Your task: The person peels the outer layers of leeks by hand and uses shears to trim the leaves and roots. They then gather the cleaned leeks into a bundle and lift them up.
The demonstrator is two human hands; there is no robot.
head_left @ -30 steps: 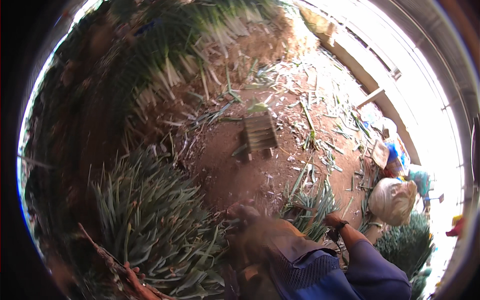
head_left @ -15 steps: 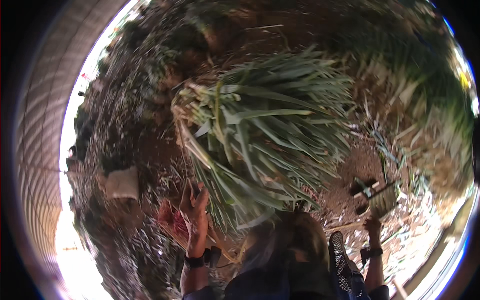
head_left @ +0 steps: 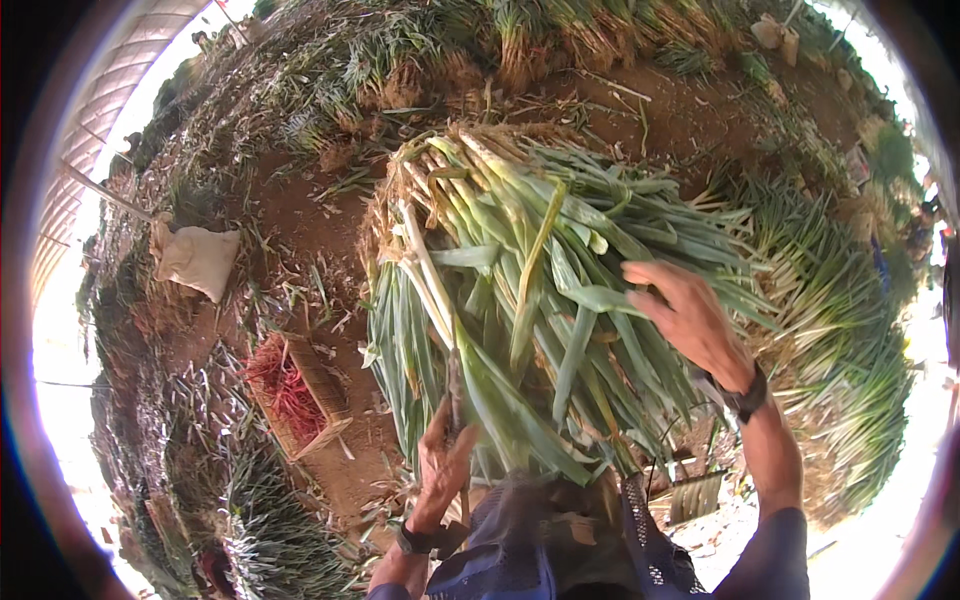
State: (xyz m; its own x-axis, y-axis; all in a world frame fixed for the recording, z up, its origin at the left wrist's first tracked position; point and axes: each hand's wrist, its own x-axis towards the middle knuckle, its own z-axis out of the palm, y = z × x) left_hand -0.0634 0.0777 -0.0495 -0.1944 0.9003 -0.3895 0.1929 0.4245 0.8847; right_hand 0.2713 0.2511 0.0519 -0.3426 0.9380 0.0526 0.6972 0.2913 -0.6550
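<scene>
A big heap of leek-like plants [head_left: 520, 270] lies in front of me, roots and pale stems toward the far left, green leaves spreading right and toward me. At the heap's near left edge my left hand [head_left: 442, 468] is closed around a thin dark stick-like thing [head_left: 456, 385], which points away from me. Its exact kind is unclear. Over the leaves on the right side is my right hand [head_left: 690, 320], fingers stretched out and thumb apart, holding nothing. Leaf tips reach close under its fingers.
Left of the heap, a brown box [head_left: 325, 420] holds red strings [head_left: 283, 385]. A whitish sack [head_left: 200, 262] rests farther left on brown soil. More plants [head_left: 835, 330] lie along the right, and rooted bundles [head_left: 510, 45] line the far side. A slatted piece [head_left: 697, 497] is near my right.
My right hand has come from low at the right, by the slatted piece, up over the leaves. The left hand has shifted right and nearer me. The whole view has turned.
</scene>
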